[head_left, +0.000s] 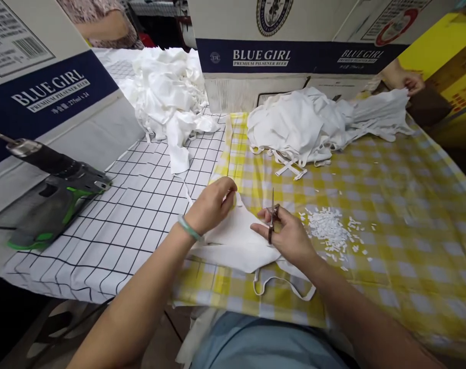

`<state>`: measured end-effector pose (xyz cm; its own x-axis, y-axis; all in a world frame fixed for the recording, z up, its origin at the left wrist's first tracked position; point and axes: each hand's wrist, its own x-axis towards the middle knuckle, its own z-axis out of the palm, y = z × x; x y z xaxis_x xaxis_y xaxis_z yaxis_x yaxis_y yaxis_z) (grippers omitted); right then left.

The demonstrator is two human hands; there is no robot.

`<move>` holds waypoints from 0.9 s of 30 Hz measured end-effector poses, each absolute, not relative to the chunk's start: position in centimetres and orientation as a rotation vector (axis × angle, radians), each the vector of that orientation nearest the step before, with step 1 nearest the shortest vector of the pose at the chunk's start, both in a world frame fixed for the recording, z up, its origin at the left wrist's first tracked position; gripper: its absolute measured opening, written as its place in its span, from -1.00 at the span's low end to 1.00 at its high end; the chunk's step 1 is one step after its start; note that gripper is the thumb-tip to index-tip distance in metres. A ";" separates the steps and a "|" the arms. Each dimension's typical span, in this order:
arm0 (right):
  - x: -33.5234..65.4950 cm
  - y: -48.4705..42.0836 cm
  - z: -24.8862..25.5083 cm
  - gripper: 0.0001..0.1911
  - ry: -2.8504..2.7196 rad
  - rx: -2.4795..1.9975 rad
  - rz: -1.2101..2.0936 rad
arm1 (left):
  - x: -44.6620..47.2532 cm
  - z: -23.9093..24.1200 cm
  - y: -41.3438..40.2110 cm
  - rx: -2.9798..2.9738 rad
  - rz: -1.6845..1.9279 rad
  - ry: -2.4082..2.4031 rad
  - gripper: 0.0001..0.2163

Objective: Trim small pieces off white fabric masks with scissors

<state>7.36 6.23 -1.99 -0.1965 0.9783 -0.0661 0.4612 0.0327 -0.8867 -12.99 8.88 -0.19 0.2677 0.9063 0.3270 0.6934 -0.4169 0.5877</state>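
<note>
A white strappy cloth garment [236,241] lies spread on the table in front of me, one thin strap looping toward my side. My left hand [213,202], with a green bangle at the wrist, pinches the garment's far upper corner between closed fingers. In my right hand [289,236] is a small pair of scissors [272,218], its blades pointing away from me. The right fingers are around the handles, close to the garment's right edge. Whether they also touch the cloth, I cannot tell.
Tiny white clippings [329,228] lie right of my hand. Beyond are two heaps of white garments, one left [167,87] and one right [302,120]. Beer cartons [256,77] stand behind; a power tool [60,189] is at left. Another person's hand [404,82] holds cloth at far right.
</note>
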 end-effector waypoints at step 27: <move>3.9 8.5 1.5 -0.68 -1.424 -0.715 2.306 | -13.8 7.1 -1.8 1.480 0.856 1.092 -0.84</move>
<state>3.92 8.54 1.53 -0.8169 0.5248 -0.2391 -0.0214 -0.4419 -0.8968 -13.77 -1.81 7.09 0.3255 0.9447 -0.0393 0.1879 -0.0239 0.9819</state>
